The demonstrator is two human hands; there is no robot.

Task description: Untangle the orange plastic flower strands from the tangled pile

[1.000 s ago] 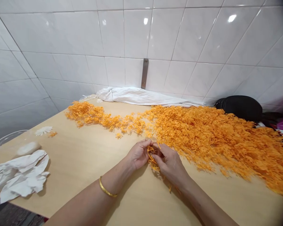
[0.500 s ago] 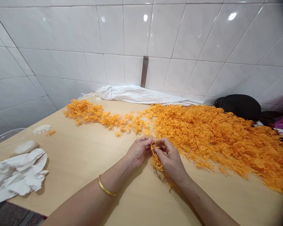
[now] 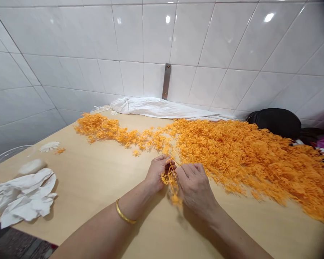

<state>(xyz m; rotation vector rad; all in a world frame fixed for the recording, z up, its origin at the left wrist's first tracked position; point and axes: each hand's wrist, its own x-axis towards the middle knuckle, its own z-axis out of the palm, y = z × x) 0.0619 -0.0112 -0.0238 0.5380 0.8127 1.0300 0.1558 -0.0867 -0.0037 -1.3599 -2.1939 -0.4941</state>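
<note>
Over the light wood table (image 3: 102,169), a thin, branching orange sprig (image 3: 172,180) with frilly tips, looking like plastic, hangs between my hands. My left hand (image 3: 158,172) pinches its upper stems between thumb and fingers. Just to the right, my right hand (image 3: 193,183) is closed with its back toward me, and a thin orange stem runs into its curled fingers. What those fingertips grip is partly hidden. A large pile of similar orange sprigs (image 3: 248,154) spreads behind and to the right, with a looser cluster (image 3: 97,126) trailing left.
White cloth (image 3: 151,107) lies along the tiled wall, below a metal bracket (image 3: 166,82). A black pouch (image 3: 277,123) sits behind the pile at right. At left are crumpled white cloth (image 3: 27,198), a pale rounded object (image 3: 32,167) and a white flower-shaped piece (image 3: 49,146).
My right hand has turned over, its back now facing me, and moved slightly down. The sprig's frilly ends have swung left, hanging between both hands. My left hand keeps its pinch.
</note>
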